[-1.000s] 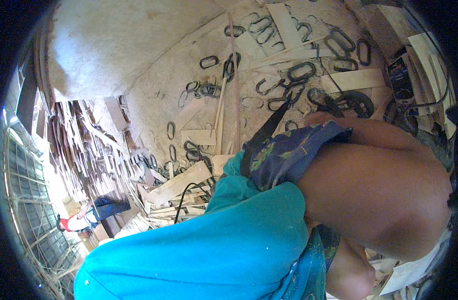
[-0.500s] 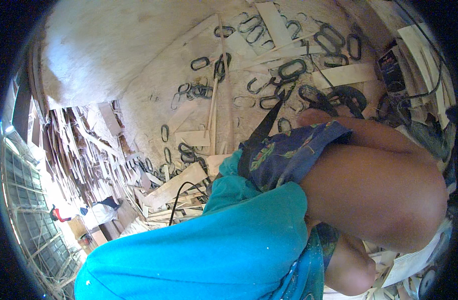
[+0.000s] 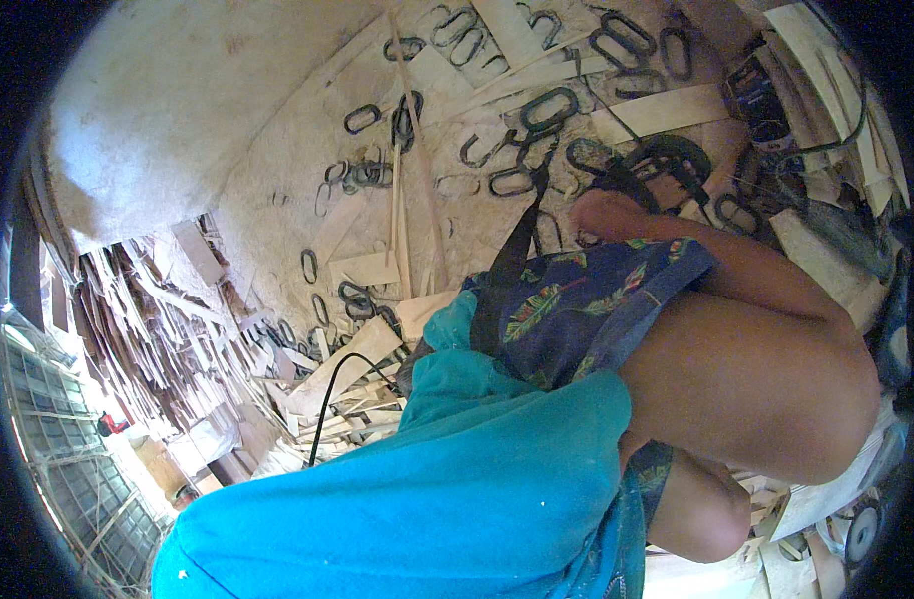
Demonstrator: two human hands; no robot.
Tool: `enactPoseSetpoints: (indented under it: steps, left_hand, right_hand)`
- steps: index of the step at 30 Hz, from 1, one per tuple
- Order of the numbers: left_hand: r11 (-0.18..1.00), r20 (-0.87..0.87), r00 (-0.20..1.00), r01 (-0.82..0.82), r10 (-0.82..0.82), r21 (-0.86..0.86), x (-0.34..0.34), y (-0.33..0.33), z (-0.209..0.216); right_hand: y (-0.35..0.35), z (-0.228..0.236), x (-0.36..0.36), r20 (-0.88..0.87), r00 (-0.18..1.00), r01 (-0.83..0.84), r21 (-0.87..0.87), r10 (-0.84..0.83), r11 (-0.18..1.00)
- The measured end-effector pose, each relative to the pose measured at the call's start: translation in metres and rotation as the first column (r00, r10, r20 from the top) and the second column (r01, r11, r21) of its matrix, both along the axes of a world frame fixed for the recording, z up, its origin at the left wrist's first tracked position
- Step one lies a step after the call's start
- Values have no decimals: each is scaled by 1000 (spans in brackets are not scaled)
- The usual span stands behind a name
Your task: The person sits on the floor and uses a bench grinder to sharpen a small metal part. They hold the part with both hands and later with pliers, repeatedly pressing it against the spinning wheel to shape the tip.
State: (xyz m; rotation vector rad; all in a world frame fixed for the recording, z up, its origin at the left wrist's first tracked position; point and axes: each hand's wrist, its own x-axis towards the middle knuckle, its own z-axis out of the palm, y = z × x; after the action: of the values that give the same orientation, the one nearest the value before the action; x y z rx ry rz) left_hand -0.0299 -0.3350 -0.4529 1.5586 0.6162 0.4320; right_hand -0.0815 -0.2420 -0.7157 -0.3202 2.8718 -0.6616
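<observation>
Neither of my hands shows; both are hidden or outside the picture. My bright blue shirt (image 3: 407, 489) fills the lower middle. Above it are dark blue leaf-patterned shorts (image 3: 577, 299) and my bent bare leg (image 3: 756, 369), folded at the knee on the right. A black strap (image 3: 515, 245) runs up from the shirt toward the floor. Close to my foot (image 3: 607, 213) lie black sandals (image 3: 672, 165). Skin beside them is partly covered, and I cannot tell which body part it is.
Dark-edged oval rings (image 3: 549, 110) and pale wooden strips (image 3: 667, 112) lie scattered on the dusty floor (image 3: 208, 120). Heaps of thin offcuts (image 3: 158, 319) stand at the left. A black cable (image 3: 322, 399) arches beside the shirt. A dark box (image 3: 758, 100) sits far right.
The view has shifted, so the floor things appear farther left and higher. More of the patterned shorts and the foot shows. No hand comes into sight.
</observation>
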Motion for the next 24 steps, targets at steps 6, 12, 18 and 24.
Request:
enactPoseSetpoints:
  steps: [6,12,18,24]
  left_hand:
    - [1000,-174,985,11,-6,28,37,-20,-43]
    - [992,-328,942,100,-68,83,53,-36,-61]
    - [978,-458,886,156,-76,138,37,-45,-52]
    - [984,-394,917,128,-69,124,48,-59,-39]
  right_hand:
    - [-39,27,49,-55,795,568,-278,-603,774]
    - [-270,234,350,-37,-959,283,-137,-281,-949]
    - [-368,357,469,-252,-966,129,-261,-62,-957]
    - [-300,467,518,-505,-772,425,39,-385,-904]
